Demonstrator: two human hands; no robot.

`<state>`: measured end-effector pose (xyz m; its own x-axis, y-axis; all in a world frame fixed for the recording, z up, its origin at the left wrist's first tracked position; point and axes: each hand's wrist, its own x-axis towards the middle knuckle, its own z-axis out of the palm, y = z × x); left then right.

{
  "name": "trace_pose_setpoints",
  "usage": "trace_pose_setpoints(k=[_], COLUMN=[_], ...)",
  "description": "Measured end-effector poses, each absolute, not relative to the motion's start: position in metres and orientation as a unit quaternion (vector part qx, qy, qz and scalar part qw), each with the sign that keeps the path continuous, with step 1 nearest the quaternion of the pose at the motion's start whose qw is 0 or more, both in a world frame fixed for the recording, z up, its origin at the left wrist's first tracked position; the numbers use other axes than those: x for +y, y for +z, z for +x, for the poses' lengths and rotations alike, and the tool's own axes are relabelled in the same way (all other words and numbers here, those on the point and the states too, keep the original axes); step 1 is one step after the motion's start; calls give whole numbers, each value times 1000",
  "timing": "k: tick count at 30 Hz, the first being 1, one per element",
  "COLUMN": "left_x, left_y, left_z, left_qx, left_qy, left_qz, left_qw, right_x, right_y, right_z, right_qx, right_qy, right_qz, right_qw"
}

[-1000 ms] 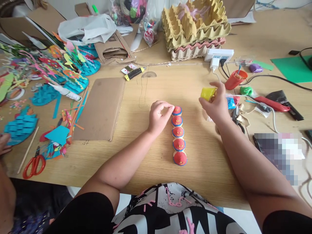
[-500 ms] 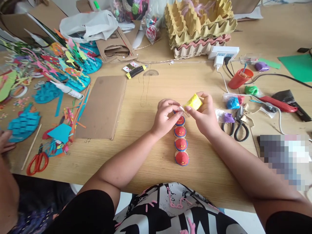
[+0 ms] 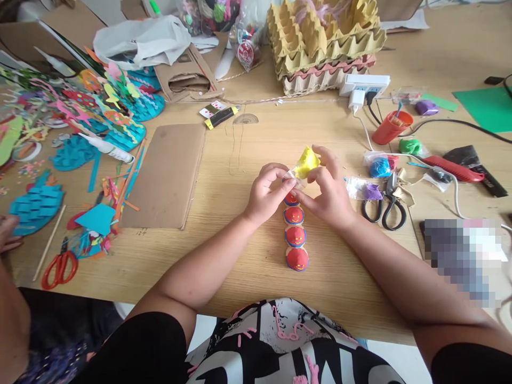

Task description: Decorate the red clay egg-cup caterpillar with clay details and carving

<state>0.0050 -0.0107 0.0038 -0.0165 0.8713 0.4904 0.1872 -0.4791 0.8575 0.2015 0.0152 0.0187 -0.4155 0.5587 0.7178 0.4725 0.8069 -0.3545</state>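
Note:
A lump of yellow clay (image 3: 307,162) in clear plastic wrap is held between my two hands, above the far end of a row of red domes. My left hand (image 3: 269,193) pinches the clear wrap at its lower left. My right hand (image 3: 328,188) has its fingers curled around the right side of the yellow lump, thumb near the wrap. Below the hands, the red domes (image 3: 296,236) have blue rims and small yellow faces. The farthest dome is partly hidden by my fingers.
Cardboard (image 3: 164,176) lies left of my hands, with paper crafts and red scissors (image 3: 60,269) beyond. Another person's hand (image 3: 7,233) is at the left edge. Egg trays (image 3: 324,48) stand behind. A red cup (image 3: 392,128), power strip (image 3: 366,85) and black-handled scissors (image 3: 394,210) are on the right.
The yellow lump has moved slightly left and up, and now tilts upright. My right hand has shifted left, its fingers more raised and curled. More of the clear wrap shows.

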Motion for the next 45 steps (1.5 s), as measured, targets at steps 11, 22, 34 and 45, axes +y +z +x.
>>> trace_pose_setpoints(k=[11,22,34,45], left_x=[-7,-5,-17,-18], left_y=[0,5,16,20], left_z=[5,3,6,6], left_qx=[418,399,402,361], left_qy=[596,592,518,555], left_qz=[622,667,747,744], left_qw=[288,212,106,89], right_x=[6,7,2,2], right_y=[25,32,26,30], right_z=[199,197,198,205], right_qx=[-845,-736,-848,-856], right_qy=[84,369,25,-1], right_qz=[-348,-364,-306,-265], right_qw=[398,435,433,445])
